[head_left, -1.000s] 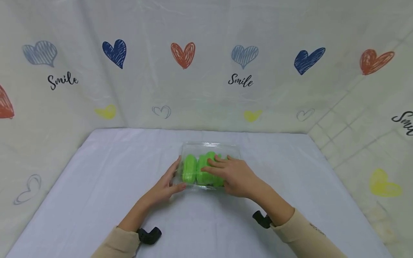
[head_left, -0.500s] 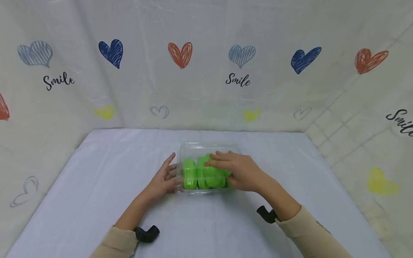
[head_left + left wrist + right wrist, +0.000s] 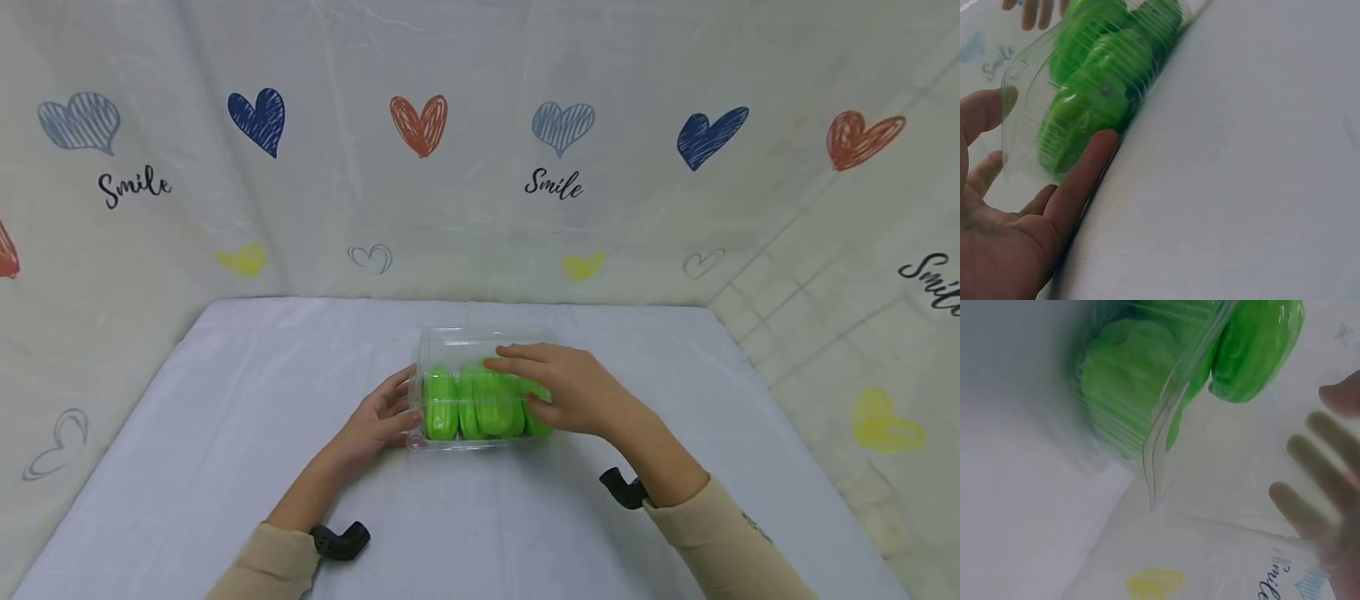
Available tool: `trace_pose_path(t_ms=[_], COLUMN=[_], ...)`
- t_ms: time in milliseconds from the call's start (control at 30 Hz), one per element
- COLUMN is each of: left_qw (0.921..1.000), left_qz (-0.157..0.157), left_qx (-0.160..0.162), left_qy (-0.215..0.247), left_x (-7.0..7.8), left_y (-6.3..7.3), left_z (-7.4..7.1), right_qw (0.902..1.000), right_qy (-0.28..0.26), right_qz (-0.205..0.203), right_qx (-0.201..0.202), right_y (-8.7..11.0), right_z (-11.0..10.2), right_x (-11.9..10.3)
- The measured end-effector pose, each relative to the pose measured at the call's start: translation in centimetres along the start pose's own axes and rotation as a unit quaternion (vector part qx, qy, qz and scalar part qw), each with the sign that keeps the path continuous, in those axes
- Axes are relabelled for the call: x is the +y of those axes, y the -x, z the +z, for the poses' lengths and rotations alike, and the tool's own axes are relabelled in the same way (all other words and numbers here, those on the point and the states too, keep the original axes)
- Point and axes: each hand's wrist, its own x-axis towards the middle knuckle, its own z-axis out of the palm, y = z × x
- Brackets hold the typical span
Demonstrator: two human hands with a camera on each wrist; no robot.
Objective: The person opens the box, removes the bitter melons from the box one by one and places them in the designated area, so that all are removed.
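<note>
A clear plastic clamshell box [image 3: 457, 341] stands on the white-covered table in the head view. Inside are several bright green, rounded, elongated pieces [image 3: 441, 408]; what they are made of I cannot tell. My left hand [image 3: 377, 423] touches the box's left side, thumb by its front left corner. In the left wrist view, the fingers [image 3: 988, 112] lie along the rim, fairly straight, and the thumb rests against the ribbed wall. My right hand [image 3: 573, 387] is over the box's right part with its fingers spread. Through hazy plastic, the right wrist view shows those fingers [image 3: 1310, 506] apart from the pieces.
A white cloth [image 3: 480, 517] covers the table. Behind it hangs a pale backdrop [image 3: 480, 217] printed with hearts and "Smile". Each wrist wears a black camera mount, such as the left one [image 3: 341, 540].
My right hand has lifted a little and shifted right from over the green pieces. My left hand came away from the box's side, then returned to it. The box front sits slightly nearer me.
</note>
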Motion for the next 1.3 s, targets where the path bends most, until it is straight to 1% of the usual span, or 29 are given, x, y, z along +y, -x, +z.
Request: trace_pose_path(t_ms=[200,400,633,767,867,967,1100,1200,1300], left_qw=[1.0,1.0,0.9998,0.9995,0.9993,0.9993,0.9994,0.9993,0.9992], left_qz=[-0.004,0.004,0.018,0.025,0.029,0.03,0.028,0.029,0.032], left_qx=[0.0,-0.006,-0.006,-0.017,-0.021,-0.022,-0.022,-0.022,-0.024], left_qy=[0.003,0.004,0.003,0.003,0.008,0.008,0.001,-0.003,-0.004], left_x=[0.0,-0.2,-0.3,-0.3,-0.2,-0.2,-0.2,-0.2,-0.2], left_y=[-0.1,-0.2,-0.2,-0.1,-0.1,-0.1,0.0,0.0,0.0], left_z=[0.1,-0.1,-0.3,-0.4,-0.4,-0.4,-0.3,-0.3,-0.3], right_qw=[0.9994,0.9976,0.9919,0.9855,0.98,0.9738,0.9655,0.9569,0.9456], right_qy=[-0.015,-0.041,-0.071,-0.094,-0.112,-0.132,-0.156,-0.178,-0.203], right_qz=[0.027,0.049,0.078,0.097,0.098,0.092,0.096,0.115,0.141], right_qx=[0.013,0.027,0.071,0.103,0.132,0.161,0.185,0.198,0.211], right_y=[0.5,0.8,1.4,1.8,1.8,1.7,1.7,1.7,1.6], right_z=[-0.6,-1.0,-1.1,-0.9,-0.7,-0.7,-0.6,-0.5,-0.2], right_x=[0.6,1.0,1.7,2.2,2.7,3.0,3.3,3.4,3.4])
